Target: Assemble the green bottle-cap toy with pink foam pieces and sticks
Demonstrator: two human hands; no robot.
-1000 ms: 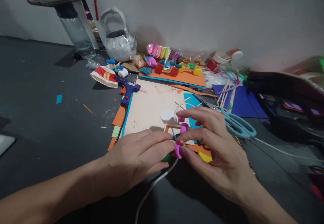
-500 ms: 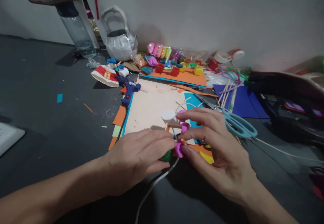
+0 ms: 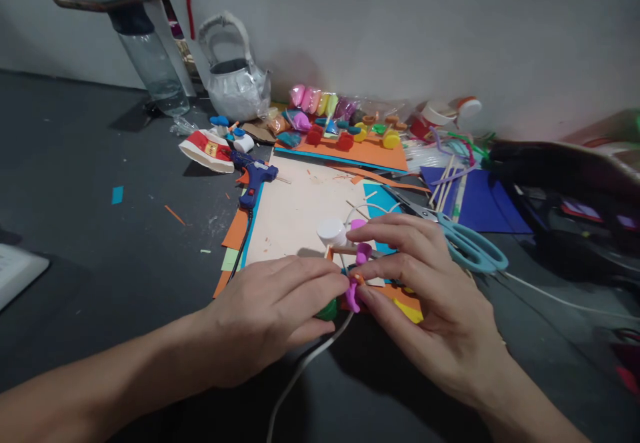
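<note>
As the counter (image 3: 100,263) spreads beneath pale paper (image 3: 305,206), I see the left hand (image 3: 277,313) and right hand (image 3: 435,286) close together near its edge: left grip curled round a green lump (image 3: 328,310), right grip pinching pink clay (image 3: 353,296) between them.

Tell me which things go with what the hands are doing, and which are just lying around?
In the job:
- green piece, in the left hand
- small purple piece, at the fingertips of the left and right hand

Seemingly just lying around:
- silver kettle
- water bottle
- glue gun and scissors, maybe tools for it, but not held
</note>
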